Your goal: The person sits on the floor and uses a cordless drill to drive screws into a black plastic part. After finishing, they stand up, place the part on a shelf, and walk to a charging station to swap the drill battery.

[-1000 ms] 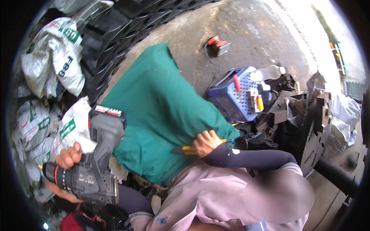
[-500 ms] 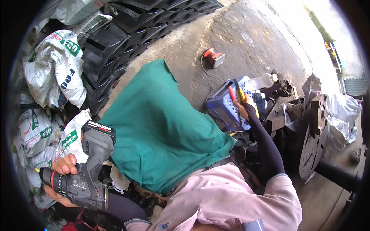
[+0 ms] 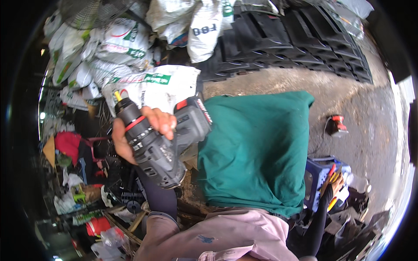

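My left hand [image 3: 157, 124] is wrapped around the front of a grey and black cordless drill [image 3: 159, 152]. A yellow bit sticks out of the drill's chuck, and its battery end lies toward the green cloth [image 3: 257, 143] spread over my lap. At the right, my right hand [image 3: 336, 186] is at an upturned blue plastic stool [image 3: 311, 182], among red and yellow tool handles [image 3: 334, 175]. Its fingers look bent around something there; what they hold is too small to make out. A yellow-orange handle [image 3: 332, 203] shows just below that hand.
Stacked black plastic panels [image 3: 261, 35] line the far side. White printed sacks [image 3: 148, 85] are piled at the left and back. A red corded sander [image 3: 337, 125] rests on the concrete floor. A clear plastic bottle [image 3: 359, 183] is beside the stool; scrap metal lies near my right arm.
The view has turned left, so the lap cloth and stool appear farther right. The drill remains in my left hand, now angled with its bit pointing up and left. My right hand stays at the stool.
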Motion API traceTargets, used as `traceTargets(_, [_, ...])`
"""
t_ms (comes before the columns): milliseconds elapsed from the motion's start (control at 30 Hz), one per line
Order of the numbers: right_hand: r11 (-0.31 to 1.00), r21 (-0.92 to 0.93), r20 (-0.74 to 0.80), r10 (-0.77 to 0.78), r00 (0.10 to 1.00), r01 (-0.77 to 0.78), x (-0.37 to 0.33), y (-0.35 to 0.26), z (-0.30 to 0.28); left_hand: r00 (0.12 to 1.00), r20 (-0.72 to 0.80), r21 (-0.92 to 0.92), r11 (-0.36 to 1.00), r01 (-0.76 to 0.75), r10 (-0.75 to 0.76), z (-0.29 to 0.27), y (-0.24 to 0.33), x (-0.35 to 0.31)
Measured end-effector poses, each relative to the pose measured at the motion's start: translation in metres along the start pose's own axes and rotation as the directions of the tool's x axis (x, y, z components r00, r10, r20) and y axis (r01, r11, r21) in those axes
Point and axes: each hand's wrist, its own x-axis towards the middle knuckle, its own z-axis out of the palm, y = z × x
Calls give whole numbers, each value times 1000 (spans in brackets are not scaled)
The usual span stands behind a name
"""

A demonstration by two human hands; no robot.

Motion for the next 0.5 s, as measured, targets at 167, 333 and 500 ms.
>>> traceTargets(167, [612, 392, 107, -772, 627, 687, -32, -196, -80, 999, 40, 17, 1000, 3, -4, 9, -5, 4])
traceTargets(333, [385, 292, -173, -879, 444, 876, -58, -303, -15, 993, 110, 83, 996, -41, 32, 18, 1, -6])
traceTargets(500, [322, 480, -433, -722, 540, 816, 20, -328, -51, 996, -78, 119, 992, -42, 52, 21, 29, -30])
